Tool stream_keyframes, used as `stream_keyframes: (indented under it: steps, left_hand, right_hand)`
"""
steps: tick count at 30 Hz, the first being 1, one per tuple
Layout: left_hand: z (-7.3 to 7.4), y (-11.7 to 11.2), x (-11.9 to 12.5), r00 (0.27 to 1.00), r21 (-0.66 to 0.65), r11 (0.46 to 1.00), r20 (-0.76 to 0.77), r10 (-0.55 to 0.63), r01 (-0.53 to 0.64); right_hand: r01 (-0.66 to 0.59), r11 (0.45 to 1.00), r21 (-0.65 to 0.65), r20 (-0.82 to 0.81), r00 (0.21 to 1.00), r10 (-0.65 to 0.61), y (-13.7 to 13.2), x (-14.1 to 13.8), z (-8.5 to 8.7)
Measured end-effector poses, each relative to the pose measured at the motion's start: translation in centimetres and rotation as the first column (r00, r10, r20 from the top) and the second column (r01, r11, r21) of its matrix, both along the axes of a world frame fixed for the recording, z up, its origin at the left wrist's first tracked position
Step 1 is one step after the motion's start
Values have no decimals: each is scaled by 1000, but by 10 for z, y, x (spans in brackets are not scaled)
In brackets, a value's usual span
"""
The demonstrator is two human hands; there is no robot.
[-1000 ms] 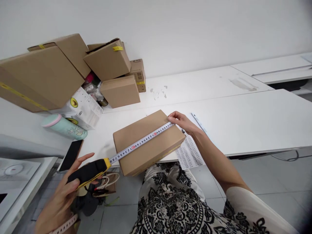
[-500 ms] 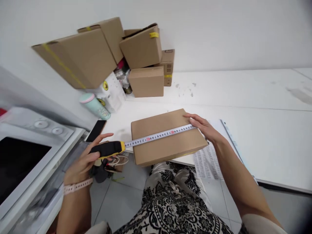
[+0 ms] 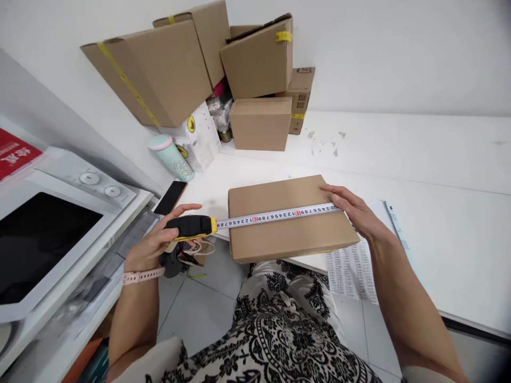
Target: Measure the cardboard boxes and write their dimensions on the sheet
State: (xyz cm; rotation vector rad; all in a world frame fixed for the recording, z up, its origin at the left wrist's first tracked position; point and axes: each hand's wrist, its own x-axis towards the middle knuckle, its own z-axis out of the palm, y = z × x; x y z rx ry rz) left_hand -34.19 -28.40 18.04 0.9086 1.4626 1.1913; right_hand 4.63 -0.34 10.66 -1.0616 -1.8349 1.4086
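A flat brown cardboard box lies at the near edge of the white table. A white measuring tape is stretched across its top, left to right. My left hand grips the black and yellow tape case just off the box's left side. At the box's right edge, my right hand pins the tape's end down with its fingers.
Several cardboard boxes are piled against the wall at the back left, beside a mint bottle and a white carton. A black phone lies left of the box. A printed sheet lies under my right forearm. A white appliance stands at left.
The view has swung left and down, so the box pile and white appliance sit further into view. Both hands keep the tape stretched over the box, which now lies squarer to me.
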Motion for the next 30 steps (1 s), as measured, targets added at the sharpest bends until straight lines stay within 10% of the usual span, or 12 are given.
stream_keyframes:
  steps: [8, 12, 17, 22, 26, 30]
  left_hand:
    - [-5, -2, 4, 997, -7, 999, 59, 48, -48]
    - [-13, -10, 11, 964, 96, 966, 141, 226, -241]
    - [-10, -16, 34, 871, 219, 850, 238, 430, -479]
    - [-3, -14, 52, 851, 126, 856, 248, 463, -502]
    - [-4, -12, 65, 854, 142, 849, 207, 477, -509]
    - [-10, -14, 93, 836, 187, 815, 119, 535, -548]
  right_hand:
    - [29, 996, 86, -28, 999, -27, -1, 2, -2]
    - [305, 867, 395, -219, 947, -234, -28, 18, 18]
    - [-198, 664, 721, 183, 979, 92, -76, 14, 33]
    - [-336, 510, 792, 444, 890, -104, -100, -33, 15]
    - [-217, 530, 820, 434, 839, -329, -104, -72, 14]
    - [-147, 643, 752, 316, 936, -155, -89, -82, 30]
